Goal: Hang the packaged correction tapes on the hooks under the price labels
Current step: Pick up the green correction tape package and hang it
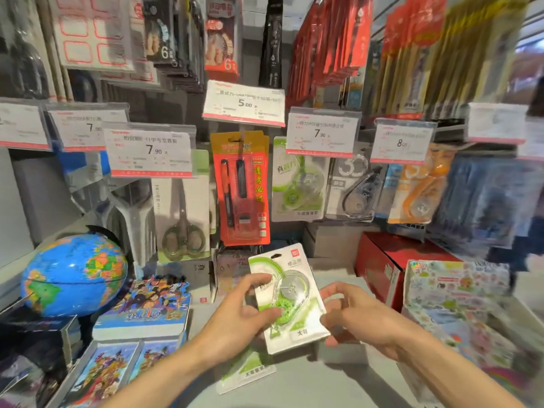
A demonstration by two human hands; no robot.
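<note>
Above the grey table (338, 384), we face a pegboard display where price labels sit at the hook tips so shoppers read them first; the 7.90 label (322, 132) fronts a green correction tape pack (297, 181) already hung, which suggests that hook as our target. Down at the table, we hold a matching green packaged correction tape (290, 301) upright with its hang hole at the top, ready to thread. Our left hand (241, 316) pinches its left edge; our right hand (356, 316) curls at its right edge, seemingly steadying it. Another pack (247, 372) lies flat beneath, waiting.
</note>
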